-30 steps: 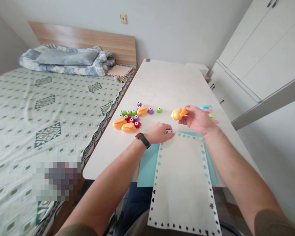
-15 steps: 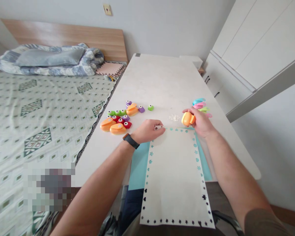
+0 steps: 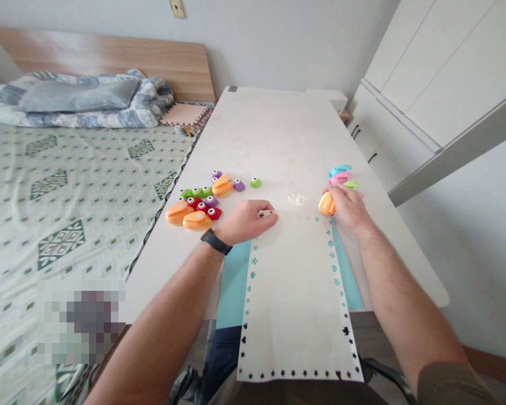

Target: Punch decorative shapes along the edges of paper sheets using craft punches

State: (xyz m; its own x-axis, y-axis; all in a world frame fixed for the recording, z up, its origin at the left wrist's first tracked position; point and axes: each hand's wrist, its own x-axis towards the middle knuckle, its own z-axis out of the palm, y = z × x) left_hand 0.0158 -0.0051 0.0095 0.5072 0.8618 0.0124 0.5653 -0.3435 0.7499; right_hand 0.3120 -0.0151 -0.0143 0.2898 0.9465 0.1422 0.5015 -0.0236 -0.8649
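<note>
My left hand (image 3: 249, 219) pinches the far left corner of a white sheet of paper (image 3: 295, 298), whose border carries punched stars, hearts, flowers and other small shapes. A black band circles the left wrist. In my right hand (image 3: 348, 205) is an orange craft punch (image 3: 327, 203), close to the sheet's far right corner. The fingers partly cover that punch. Beneath the white paper lies a light blue sheet (image 3: 234, 298), showing at both sides and through the holes. The white sheet's near end hangs over the table edge above my lap.
Orange, red, green and purple punches (image 3: 197, 220) cluster on the left of the white table (image 3: 278, 135); one green punch (image 3: 255, 183) sits apart. Punched-out paper bits (image 3: 296, 199) lie beyond the sheet. Blue, pink and green punches (image 3: 340, 170) stand at right. A bed (image 3: 109, 163) adjoins the left.
My right hand has moved the orange punch right and down, from above the paper bits to the sheet's far right corner. My left hand keeps its pinch on the paper. The view has shifted.
</note>
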